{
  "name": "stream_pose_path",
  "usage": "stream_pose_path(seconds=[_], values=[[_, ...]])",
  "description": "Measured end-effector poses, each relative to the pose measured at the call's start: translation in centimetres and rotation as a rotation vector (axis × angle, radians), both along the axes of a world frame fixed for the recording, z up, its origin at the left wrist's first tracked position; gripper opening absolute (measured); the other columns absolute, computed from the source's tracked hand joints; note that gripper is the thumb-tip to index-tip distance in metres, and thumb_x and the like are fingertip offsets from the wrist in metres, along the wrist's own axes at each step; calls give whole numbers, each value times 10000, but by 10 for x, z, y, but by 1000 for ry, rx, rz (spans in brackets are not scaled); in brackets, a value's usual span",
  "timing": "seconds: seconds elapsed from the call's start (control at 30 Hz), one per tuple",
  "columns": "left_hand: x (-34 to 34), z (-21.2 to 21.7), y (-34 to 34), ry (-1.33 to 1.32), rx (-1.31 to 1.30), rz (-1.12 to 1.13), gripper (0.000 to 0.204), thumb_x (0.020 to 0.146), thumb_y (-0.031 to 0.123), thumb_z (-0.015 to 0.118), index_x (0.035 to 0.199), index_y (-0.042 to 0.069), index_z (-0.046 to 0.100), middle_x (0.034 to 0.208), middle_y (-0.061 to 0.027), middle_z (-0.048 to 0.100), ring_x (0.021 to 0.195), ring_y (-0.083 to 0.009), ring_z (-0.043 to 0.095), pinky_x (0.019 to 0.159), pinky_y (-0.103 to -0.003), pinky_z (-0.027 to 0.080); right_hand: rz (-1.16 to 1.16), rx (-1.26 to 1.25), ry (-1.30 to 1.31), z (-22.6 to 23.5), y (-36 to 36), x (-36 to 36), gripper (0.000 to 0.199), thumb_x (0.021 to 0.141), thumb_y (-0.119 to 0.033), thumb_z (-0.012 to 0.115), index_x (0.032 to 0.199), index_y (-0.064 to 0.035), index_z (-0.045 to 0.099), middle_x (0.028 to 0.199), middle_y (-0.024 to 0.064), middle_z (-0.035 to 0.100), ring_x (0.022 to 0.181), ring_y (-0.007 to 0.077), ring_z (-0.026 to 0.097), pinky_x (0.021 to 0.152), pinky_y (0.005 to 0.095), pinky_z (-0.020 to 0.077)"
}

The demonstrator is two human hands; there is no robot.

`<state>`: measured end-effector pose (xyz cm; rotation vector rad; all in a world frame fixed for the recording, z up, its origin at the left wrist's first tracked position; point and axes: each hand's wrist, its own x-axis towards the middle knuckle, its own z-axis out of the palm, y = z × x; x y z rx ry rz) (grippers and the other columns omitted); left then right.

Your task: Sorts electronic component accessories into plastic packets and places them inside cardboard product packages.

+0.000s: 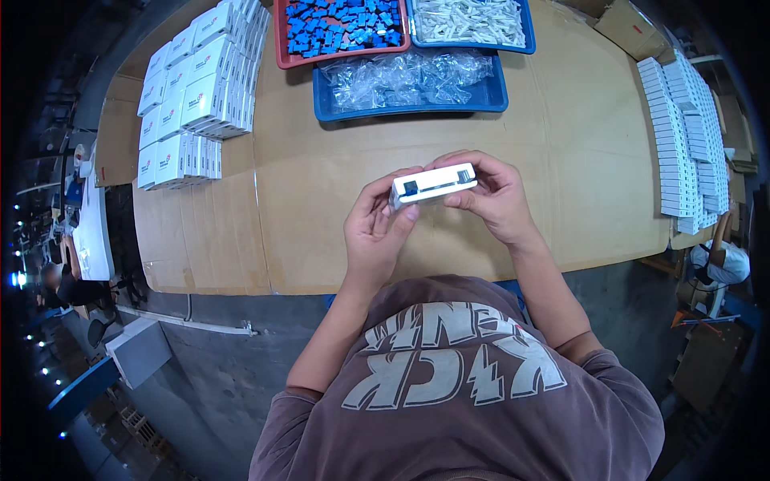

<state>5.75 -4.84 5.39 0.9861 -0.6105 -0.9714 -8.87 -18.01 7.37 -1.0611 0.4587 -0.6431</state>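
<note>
Both hands clamped on a small white box, held above the bench near its front edge: left hand grips the left end, right hand wraps the right end. Behind: blue tray of clear bags, red tray of blue parts, white box stacks far left.

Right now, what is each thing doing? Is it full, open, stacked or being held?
Small white box: held in both hands above the table, lying sideways.
Left hand: gripping the box's left end.
Right hand: gripping the box's right end.
Red tray: full of blue parts.
Upper blue tray: full of white parts.
Lower blue tray: holding clear plastic bags.
White boxes on the left: closed, stacked.
White boxes on the right: stacked in rows.
</note>
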Motion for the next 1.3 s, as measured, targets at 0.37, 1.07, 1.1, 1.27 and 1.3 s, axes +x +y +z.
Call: stream_pose_path(seconds=[0.37, 1.07, 1.1, 1.27, 1.3], values=[[12, 16, 7, -311, -61, -51, 419, 852, 101, 837, 1211, -19, 657, 1227, -163, 704, 1169, -245, 670, 1011, -365, 545, -48, -581, 101, 21, 6, -6, 376, 712, -49, 912, 1060, -23, 769, 1033, 97, 736, 967, 206, 707, 866, 326, 554], [10, 15, 5, -227, -54, -76, 331, 883, 67, 800, 1179, -22, 683, 1201, -159, 718, 1167, -249, 672, 1014, -370, 543, -58, -704, 124, 17, 5, -8, 354, 734, -29, 887, 1061, -9, 753, 1039, 104, 732, 959, 219, 710, 842, 327, 556], [10, 14, 5, -228, -53, -77, 331, 883, 67, 800, 1179, -22, 683, 1201, -159, 718, 1167, -249, 672, 1014, -370, 543, -59, -704, 124, 17, 5, -9, 354, 734, -29, 887, 1061, -9, 753, 1039, 104, 732, 959, 219, 710, 842, 327, 556], [11, 12, 7, -216, -55, -74, 303, 899, 43, 779, 1179, -22, 685, 1203, -164, 714, 1180, -247, 665, 1029, -369, 529, -51, -713, 136, 17, 6, -8, 342, 739, -34, 886, 1051, -7, 750, 1030, 106, 728, 962, 224, 708, 838, 329, 553], [11, 13, 7, -216, -55, -73, 303, 899, 43, 779, 1179, -22, 685, 1203, -164, 714, 1180, -247, 665, 1029, -369, 529, -50, -713, 135, 16, 6, -8, 342, 739, -34, 886, 1051, -7, 750, 1030, 106, 728, 962, 224, 708, 838, 329, 553]])
